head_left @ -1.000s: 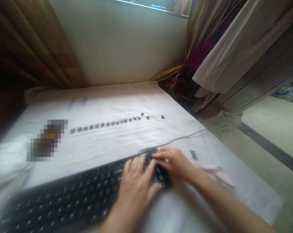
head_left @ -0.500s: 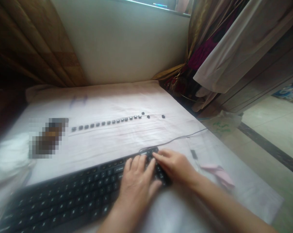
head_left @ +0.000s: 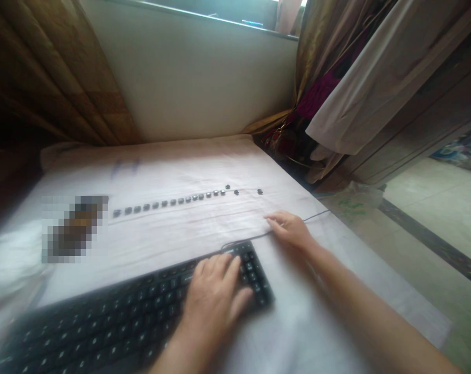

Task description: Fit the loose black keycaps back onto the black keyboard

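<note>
- Keyboard (head_left: 114, 317) runs slantwise, near left to far right; left hand (head_left: 210, 291) lies on its right part, fingers loosely spread.
- Right hand (head_left: 292, 228)'s the nearer one to the rightmost dark piece (head_left: 260, 191), just past its fingertips. Fingers look narrow, can't tell if they're holding anything.

Pale plain wall (head_left: 188, 83) at 12 o'clock, window (head_left: 235, 14) strip above it letting in cool daylight, gold-brown curtain (head_left: 99, 98) at 10 and second gold curtain (head_left: 303, 57) at 1. At 2 o'clock, pale hanging cloth (head_left: 360, 88) beside purple cloth (head_left: 317, 96), brown panelling (head_left: 418, 98) behind, toward 3. Light tiled floor (head_left: 457, 192) at 3 with dark strip (head_left: 434, 240) toward 4, clear plastic bag (head_left: 348, 201) at 3; white-sheeted surface (head_left: 173, 169) fills centre to 6, far edge near wall, bed or desk unclear.
</note>
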Tool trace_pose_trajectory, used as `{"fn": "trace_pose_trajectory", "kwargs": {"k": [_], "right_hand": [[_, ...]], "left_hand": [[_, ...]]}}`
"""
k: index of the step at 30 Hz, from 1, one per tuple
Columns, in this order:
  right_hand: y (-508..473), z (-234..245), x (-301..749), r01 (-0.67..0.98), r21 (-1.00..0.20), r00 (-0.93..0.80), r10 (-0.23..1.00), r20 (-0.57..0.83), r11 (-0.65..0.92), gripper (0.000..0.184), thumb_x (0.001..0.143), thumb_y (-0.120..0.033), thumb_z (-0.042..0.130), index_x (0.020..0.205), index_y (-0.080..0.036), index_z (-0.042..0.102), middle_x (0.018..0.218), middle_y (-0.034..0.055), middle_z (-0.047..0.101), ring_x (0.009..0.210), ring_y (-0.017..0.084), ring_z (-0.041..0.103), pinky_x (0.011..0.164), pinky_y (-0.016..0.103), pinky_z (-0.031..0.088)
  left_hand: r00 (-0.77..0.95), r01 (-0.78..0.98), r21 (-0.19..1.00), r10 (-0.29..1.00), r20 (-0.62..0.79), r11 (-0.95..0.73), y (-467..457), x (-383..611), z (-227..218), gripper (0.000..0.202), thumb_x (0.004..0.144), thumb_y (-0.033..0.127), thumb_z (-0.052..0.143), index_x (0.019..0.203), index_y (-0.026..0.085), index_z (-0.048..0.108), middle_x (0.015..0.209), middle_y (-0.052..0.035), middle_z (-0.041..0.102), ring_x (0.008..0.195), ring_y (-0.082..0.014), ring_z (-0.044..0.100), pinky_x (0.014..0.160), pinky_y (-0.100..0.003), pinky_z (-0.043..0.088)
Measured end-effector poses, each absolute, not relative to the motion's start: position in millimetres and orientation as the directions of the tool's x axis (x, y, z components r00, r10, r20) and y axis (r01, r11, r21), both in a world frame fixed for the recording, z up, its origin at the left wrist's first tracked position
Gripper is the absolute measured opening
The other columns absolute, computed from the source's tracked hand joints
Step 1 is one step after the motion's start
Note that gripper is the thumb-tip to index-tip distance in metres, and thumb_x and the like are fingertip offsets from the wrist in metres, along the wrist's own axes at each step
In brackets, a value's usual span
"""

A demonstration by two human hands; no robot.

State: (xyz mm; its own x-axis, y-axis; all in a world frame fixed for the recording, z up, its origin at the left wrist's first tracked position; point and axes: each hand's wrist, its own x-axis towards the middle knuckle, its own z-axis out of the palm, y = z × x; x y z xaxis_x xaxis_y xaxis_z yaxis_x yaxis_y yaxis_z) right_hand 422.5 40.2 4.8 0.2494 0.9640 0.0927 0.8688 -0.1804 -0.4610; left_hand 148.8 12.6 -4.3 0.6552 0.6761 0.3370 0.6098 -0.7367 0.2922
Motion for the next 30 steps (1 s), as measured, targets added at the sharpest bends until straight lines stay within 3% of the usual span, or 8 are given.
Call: {"fn": "trace_pose_trajectory", "kwargs": {"k": [4, 9, 16, 21, 26, 30], "right_hand": [[84.4, -3.6, 443.2, 0.854, -0.392, 0.395, 0.916, 0.063, -0.342, 0.035, 0.084, -0.021, 0.056, 0.117, -0.018, 0.07, 0.104, 0.0065, 0.075, 0.09, 0.02, 0.069, 0.086, 0.031, 0.053], [122.5, -11.2, 452.0, 0.854, -0.335, 0.442, 0.895, 0.067, -0.397, 0.051, 0.085, -0.027, 0.06, 0.135, -0.021, 0.057, 0.106, 0.0055, 0.074, 0.096, 0.021, 0.067, 0.088, 0.03, 0.05], [142.1, -16.0, 455.8, 0.875, -0.279, 0.43, 0.9, 0.069, -0.396, 0.031, 0.086, -0.027, 0.059, 0.113, -0.024, 0.072, 0.103, 0.0057, 0.075, 0.095, 0.023, 0.067, 0.083, 0.03, 0.049], [138.1, -17.8, 452.2, 0.888, -0.281, 0.41, 0.904, 0.122, -0.365, 0.026, 0.088, -0.026, 0.057, 0.106, -0.021, 0.074, 0.108, 0.0086, 0.073, 0.098, 0.024, 0.066, 0.085, 0.031, 0.049], [108.8, -11.4, 435.0, 0.911, -0.327, 0.315, 0.935, 0.16, -0.25, 0.022, 0.085, -0.021, 0.059, 0.103, -0.022, 0.073, 0.105, 0.0057, 0.073, 0.09, 0.02, 0.067, 0.086, 0.031, 0.05], [62.6, 0.3, 414.5, 0.916, -0.381, 0.193, 0.972, 0.138, -0.128, 0.021, 0.084, -0.022, 0.063, 0.101, -0.022, 0.073, 0.096, 0.0033, 0.074, 0.077, 0.016, 0.068, 0.075, 0.027, 0.052]], "left_hand": [[0.629, 0.598, 0.327, 0.681, 0.374, -0.732, 14.3, 147.4, -7.3, 0.04, 0.09, 0.038, 0.059, 0.124, 0.017, 0.062, 0.124, -0.0089, 0.065, 0.111, -0.0258, 0.058, 0.098, -0.043, 0.046], [0.614, 0.607, 0.334, 0.692, 0.379, -0.721, 12.6, 147.9, -9.3, 0.039, 0.091, 0.036, 0.058, 0.126, 0.019, 0.06, 0.124, -0.0077, 0.065, 0.11, -0.0248, 0.058, 0.098, -0.043, 0.045], [0.617, 0.607, 0.319, 0.684, 0.389, -0.728, 12.1, 146.9, -11.0, 0.039, 0.091, 0.036, 0.058, 0.126, 0.019, 0.06, 0.124, -0.0077, 0.065, 0.11, -0.0243, 0.058, 0.099, -0.043, 0.045], [0.619, 0.604, 0.32, 0.682, 0.39, -0.731, 12.1, 146.3, -10.9, 0.039, 0.091, 0.035, 0.058, 0.126, 0.018, 0.06, 0.123, -0.0083, 0.065, 0.111, -0.025, 0.058, 0.099, -0.044, 0.045], [0.623, 0.61, 0.323, 0.69, 0.37, -0.724, 11.7, 147.1, -10.8, 0.04, 0.091, 0.032, 0.058, 0.128, 0.019, 0.059, 0.125, -0.0084, 0.064, 0.112, -0.0257, 0.057, 0.099, -0.045, 0.046], [0.623, 0.597, 0.327, 0.68, 0.386, -0.733, 12.0, 147.9, -10.5, 0.038, 0.091, 0.031, 0.058, 0.127, 0.018, 0.059, 0.123, -0.0088, 0.065, 0.11, -0.0263, 0.058, 0.097, -0.045, 0.046]]}}
